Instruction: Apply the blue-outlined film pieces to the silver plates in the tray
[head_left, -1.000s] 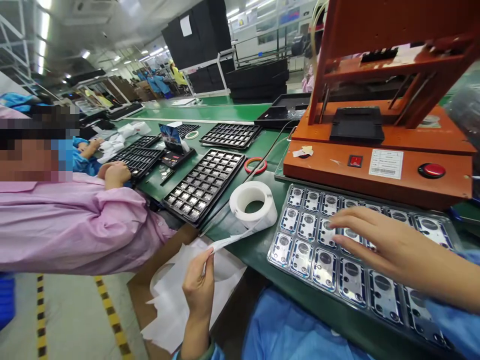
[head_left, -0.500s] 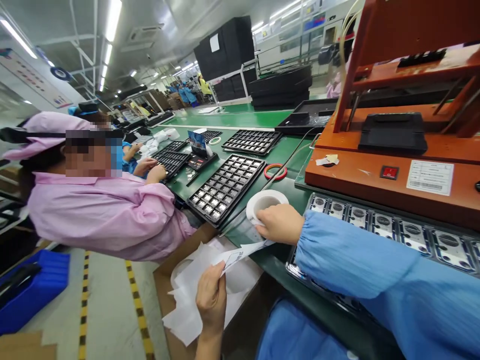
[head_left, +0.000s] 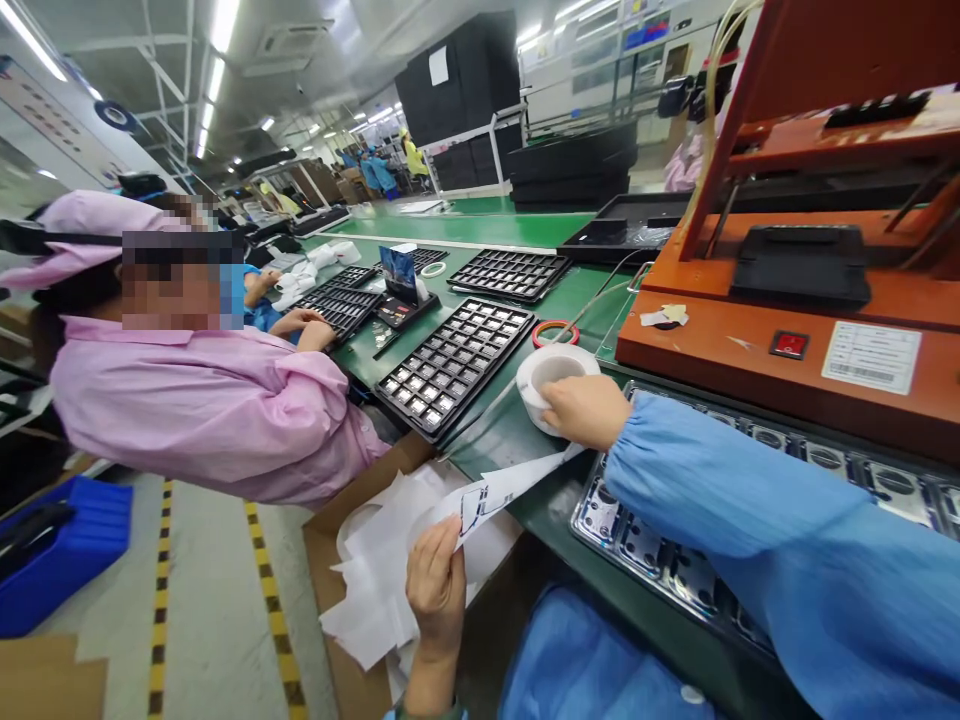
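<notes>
In the head view, the left hand (head_left: 436,585) is pinching the strip (head_left: 491,497) between thumb and fingers, over the box (head_left: 324,585); the roll (head_left: 532,402) is sitting on the table (head_left: 551,520), beyond and right of that hand; the right hand (head_left: 589,410) is gripping the roll's right side.

Right fingers (head_left: 559,398) partly hide white roll (head_left: 529,388); sleeve (head_left: 735,500) partly covers tray (head_left: 636,570); orange machine (head_left: 697,345) cut off at edge.

bright | ceiling tube lights (head_left: 225,25) | edges stretched | distance soft, hazy
</notes>
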